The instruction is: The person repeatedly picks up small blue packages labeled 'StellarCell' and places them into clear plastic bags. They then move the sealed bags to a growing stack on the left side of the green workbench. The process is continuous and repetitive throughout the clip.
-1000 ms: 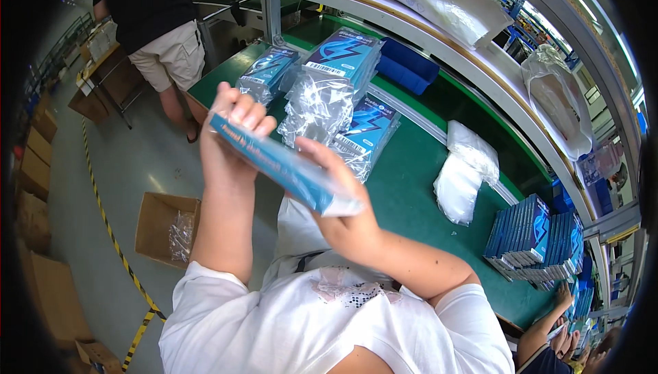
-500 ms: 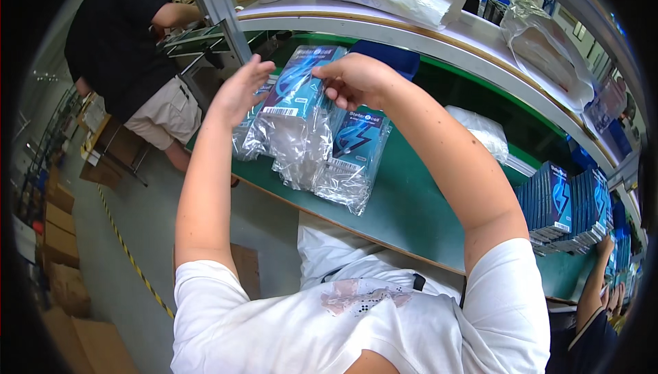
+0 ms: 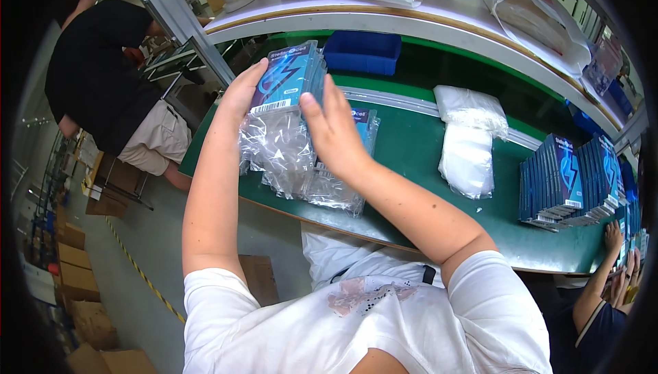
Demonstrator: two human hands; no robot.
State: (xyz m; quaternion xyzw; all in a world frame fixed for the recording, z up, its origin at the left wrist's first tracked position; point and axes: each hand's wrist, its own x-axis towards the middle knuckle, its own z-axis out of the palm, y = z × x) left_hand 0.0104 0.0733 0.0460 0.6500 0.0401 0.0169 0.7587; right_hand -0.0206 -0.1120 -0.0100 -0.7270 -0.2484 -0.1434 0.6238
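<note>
A stack of flat blue boxes [image 3: 282,79] in clear plastic bags stands at the left of the green worktable, the loose bag ends [image 3: 275,151] hanging crumpled toward me. My left hand [image 3: 241,96] lies along the stack's left side, one digit at the top face's edge and the other fingers mostly hidden. On the opposite side, my right hand [image 3: 334,124] rests with straight fingers against the stack, its thumb near the front corner. Another bagged blue box [image 3: 363,122] shows partly behind my right hand.
Clear plastic bags [image 3: 468,158] lie on the green worktable [image 3: 404,148]. A blue bin [image 3: 362,52] stands at the back. Stacked blue boxes [image 3: 552,182] fill the right end, beside a co-worker's hand [image 3: 613,237]. A shelf [image 3: 384,21] crosses above; another person [image 3: 96,72] is at left.
My right hand has come down from the top of the stack to its right side. My left hand has moved onto the left side. The view has shifted, showing more bags.
</note>
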